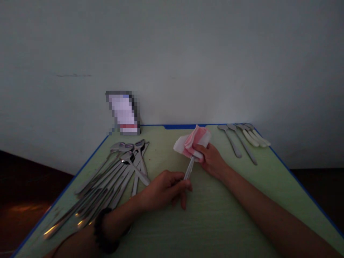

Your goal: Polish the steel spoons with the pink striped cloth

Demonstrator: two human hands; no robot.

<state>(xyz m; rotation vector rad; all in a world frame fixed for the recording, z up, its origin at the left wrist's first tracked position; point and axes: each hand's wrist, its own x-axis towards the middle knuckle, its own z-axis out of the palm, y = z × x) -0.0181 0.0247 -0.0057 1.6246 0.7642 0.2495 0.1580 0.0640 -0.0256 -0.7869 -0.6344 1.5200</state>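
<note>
While our left hand [168, 188] pinches a metal utensil [189, 170] above the table [215, 218], our right hand [212, 159] clasps a pink-and-white cloth [196, 139] hiding its far end, between piled cutlery [115, 173] and spoons [232, 143].

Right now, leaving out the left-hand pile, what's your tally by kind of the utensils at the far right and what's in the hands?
Metal-handled spoons: 2
White-handled utensils: 3
Held utensil, far end hidden by the cloth: 1
Pink-and-white cloth: 1
Total: 7
</note>
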